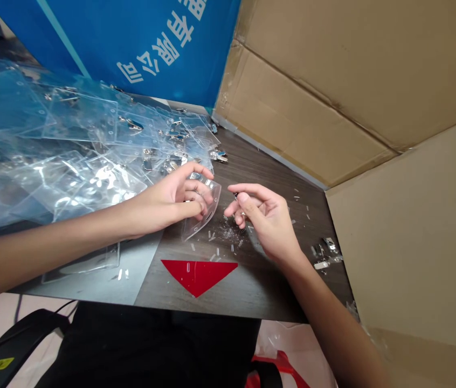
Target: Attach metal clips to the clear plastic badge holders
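My left hand [190,196] has its fingers curled round a clear plastic badge holder [208,211], whose slotted edge faces right. Across a small gap, my right hand [258,210] pinches a small dark metal clip [236,195] between thumb and index finger. Most of that clip is covered by the fingers. Beneath the hands, small clear plastic slivers [228,233] lie scattered on the dark wooden table [260,291]. A red triangular piece [199,275] rests flat nearer the table's front edge.
Clear badge holders [82,116], many with metal clips, are heaped on the left. Several loose clips [327,253] lie at the right edge. A blue panel with white characters [163,51] stands behind, and cardboard [292,113] walls the back and right.
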The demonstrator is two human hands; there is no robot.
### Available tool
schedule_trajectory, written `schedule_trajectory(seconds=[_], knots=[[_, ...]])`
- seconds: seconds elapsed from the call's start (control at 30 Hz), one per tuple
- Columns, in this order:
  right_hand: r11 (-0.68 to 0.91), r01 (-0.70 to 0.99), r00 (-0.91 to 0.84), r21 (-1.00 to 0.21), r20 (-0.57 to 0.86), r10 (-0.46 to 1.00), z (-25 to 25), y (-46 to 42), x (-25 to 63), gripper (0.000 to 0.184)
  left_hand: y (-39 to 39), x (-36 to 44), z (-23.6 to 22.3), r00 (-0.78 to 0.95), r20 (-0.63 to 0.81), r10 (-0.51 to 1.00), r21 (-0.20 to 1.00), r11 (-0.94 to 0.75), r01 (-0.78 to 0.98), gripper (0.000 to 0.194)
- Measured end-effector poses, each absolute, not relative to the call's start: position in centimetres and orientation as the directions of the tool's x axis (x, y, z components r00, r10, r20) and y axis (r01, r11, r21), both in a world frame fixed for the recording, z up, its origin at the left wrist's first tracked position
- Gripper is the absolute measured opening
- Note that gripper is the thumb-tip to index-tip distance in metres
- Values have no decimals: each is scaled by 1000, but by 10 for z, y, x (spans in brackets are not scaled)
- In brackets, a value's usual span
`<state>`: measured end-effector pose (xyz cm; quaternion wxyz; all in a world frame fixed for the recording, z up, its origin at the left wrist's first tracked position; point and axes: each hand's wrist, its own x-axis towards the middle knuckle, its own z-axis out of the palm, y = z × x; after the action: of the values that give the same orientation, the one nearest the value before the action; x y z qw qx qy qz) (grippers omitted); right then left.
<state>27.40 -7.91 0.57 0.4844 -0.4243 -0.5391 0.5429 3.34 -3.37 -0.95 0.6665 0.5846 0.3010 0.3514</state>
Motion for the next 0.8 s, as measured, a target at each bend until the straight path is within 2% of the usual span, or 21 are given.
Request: schedule_trajectory(seconds=[0.13, 0.37, 0.5, 0.8], knots=[[30, -64, -180, -997, 42, 983, 6, -79, 274, 29, -33, 34, -10, 576, 7, 818, 992, 66, -106, 57], [-79, -181, -233, -980, -35, 972, 8, -81, 272, 44, -35, 36, -9, 579, 27, 815, 992, 49, -116, 57], [-88, -191, -258, -978, -37, 965, 8, -82, 270, 38, -36, 35, -5, 586, 21, 810, 995, 41, -93, 56], [-57, -171, -169, -984, -28, 985, 8, -81, 269, 35, -37, 37, -2, 593, 22, 805, 994, 49, -102, 46]])
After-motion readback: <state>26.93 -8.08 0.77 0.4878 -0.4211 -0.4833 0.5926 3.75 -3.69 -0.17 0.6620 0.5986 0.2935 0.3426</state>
